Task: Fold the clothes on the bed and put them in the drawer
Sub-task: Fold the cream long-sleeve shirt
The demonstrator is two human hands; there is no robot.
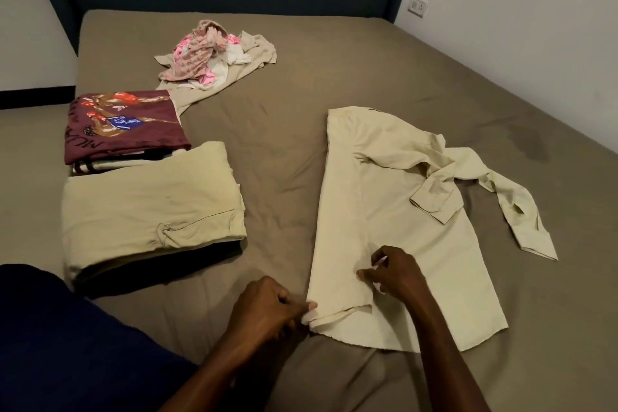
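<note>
While the left hand [267, 308] pinches the near hem corner of the cream shirt [384, 211], the right hand [394, 274] pinches a fold just beyond it; the shirt lies flat near the bed's [284, 130] front edge, right of the folded clothes [147, 207].

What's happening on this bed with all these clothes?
A person is folding laundry on the bed. Both hands are on a cream long-sleeved shirt lying flat: the left hand pinches its bottom corner, and the right hand pinches the fabric a little further up. One sleeve trails off to the right. To the left lie a folded beige garment and a folded maroon printed one. An unfolded pile waits near the headboard.
</note>
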